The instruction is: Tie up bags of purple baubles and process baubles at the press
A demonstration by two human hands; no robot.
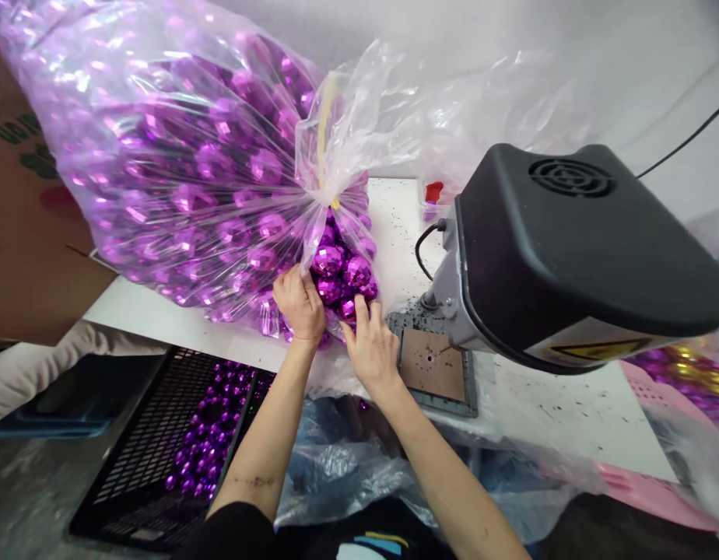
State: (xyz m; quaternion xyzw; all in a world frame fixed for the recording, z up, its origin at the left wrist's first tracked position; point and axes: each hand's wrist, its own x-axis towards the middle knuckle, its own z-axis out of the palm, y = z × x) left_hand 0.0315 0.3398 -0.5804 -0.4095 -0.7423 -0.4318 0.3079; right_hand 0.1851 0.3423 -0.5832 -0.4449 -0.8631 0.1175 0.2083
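Observation:
A large clear plastic bag (178, 171) full of shiny purple faceted balls lies on the white table, gathered by a yellow tie (324, 132). Near the tie the film has an opening where several bare purple balls (329, 260) show. My left hand (299, 303) is closed on the bag's film at the left side of this opening. My right hand (372, 342) is at the lower right of it, thumb and fingers curled about a purple ball (346, 311) at the edge. Part of that ball is hidden by the fingers.
A black-topped machine (569, 249) with a warning label stands on the right, above a brown plate (433, 364). A black crate (138, 443) holding small purple balls sits lower left. A cardboard box (33, 233) is at the left, and a pink basket (657, 397) at the right.

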